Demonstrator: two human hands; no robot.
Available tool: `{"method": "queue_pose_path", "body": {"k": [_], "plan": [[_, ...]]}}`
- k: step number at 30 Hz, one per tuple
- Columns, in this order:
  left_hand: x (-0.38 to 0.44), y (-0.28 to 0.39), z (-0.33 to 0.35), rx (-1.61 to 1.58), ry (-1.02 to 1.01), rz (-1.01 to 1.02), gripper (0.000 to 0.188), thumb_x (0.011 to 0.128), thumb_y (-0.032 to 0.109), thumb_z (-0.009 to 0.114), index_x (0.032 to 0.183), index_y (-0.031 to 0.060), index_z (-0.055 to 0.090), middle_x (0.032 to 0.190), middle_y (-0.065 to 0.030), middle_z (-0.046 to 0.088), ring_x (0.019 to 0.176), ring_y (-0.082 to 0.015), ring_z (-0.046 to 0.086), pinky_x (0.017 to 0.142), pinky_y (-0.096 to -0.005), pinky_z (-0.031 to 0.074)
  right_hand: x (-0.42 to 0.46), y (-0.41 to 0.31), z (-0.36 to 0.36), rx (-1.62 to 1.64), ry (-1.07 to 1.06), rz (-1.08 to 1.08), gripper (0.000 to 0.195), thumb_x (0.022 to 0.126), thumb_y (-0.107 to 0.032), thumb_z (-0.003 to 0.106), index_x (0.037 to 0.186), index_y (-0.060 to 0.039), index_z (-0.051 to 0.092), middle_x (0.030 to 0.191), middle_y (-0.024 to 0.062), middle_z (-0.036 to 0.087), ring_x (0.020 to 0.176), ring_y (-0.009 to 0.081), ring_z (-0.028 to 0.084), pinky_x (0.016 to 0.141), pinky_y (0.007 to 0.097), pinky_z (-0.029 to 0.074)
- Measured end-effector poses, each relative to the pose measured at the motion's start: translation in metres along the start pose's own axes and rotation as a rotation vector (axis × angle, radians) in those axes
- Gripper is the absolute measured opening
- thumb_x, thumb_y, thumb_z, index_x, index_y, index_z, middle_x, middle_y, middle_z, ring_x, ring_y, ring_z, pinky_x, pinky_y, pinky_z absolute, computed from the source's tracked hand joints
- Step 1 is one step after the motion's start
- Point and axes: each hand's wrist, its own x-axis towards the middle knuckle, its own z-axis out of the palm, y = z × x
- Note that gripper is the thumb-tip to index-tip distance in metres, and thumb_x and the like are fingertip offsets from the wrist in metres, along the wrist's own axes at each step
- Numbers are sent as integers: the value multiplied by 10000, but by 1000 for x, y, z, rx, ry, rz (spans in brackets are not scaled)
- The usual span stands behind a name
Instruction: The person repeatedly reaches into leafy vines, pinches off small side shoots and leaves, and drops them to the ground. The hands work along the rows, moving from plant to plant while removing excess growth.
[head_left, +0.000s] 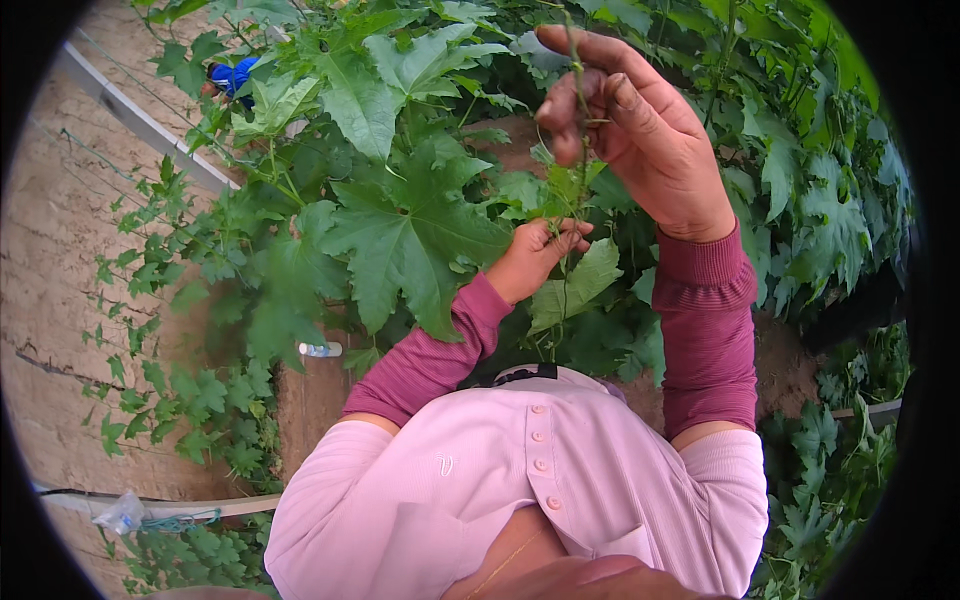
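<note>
A thin climbing vine stem (580, 161) hangs upright in front of me, with tendrils and small light-green leaves. My left hand (536, 255) pinches the stem and its tendrils at the lower part, fingertips together. Higher up, my right hand (626, 124) is raised around the same stem, its fingers curled and soiled; the stem passes in front of the fingers, and whether they grip it is unclear. A large lobed leaf (409, 225) spreads left of my left hand. A paler leaf (576, 289) hangs just below that hand.
Dense foliage (795, 172) stands at the right. A pale curved rail (142, 124) and cracked soil (67, 285) lie at the left. A bottle (320, 349) lies on the ground. A person in blue (234, 76) is among the leaves. A plastic bag (122, 513) sits lower left.
</note>
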Motion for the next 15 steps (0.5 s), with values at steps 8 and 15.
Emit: {"method": "queue_pose_path", "body": {"k": [8, 15], "plan": [[3, 3, -21, -389, 22, -216, 264, 930, 111, 525, 1168, 10, 579, 1028, -56, 618, 858, -119, 591, 797, -257, 487, -50, -19, 14, -140, 488, -131, 153, 965, -117, 401, 1053, -17, 477, 778, 27, 466, 502, 47, 298, 445, 167, 244], [16, 22, -20, -404, 56, -50, 269, 930, 112, 527, 1176, 12, 570, 993, -84, 644, 743, -103, 603, 663, -243, 511, -44, -12, 7, -632, 475, -62, 158, 913, -81, 543, 1041, 10, 552, 840, -17, 553, 621, 5, 421, 533, 159, 325]]}}
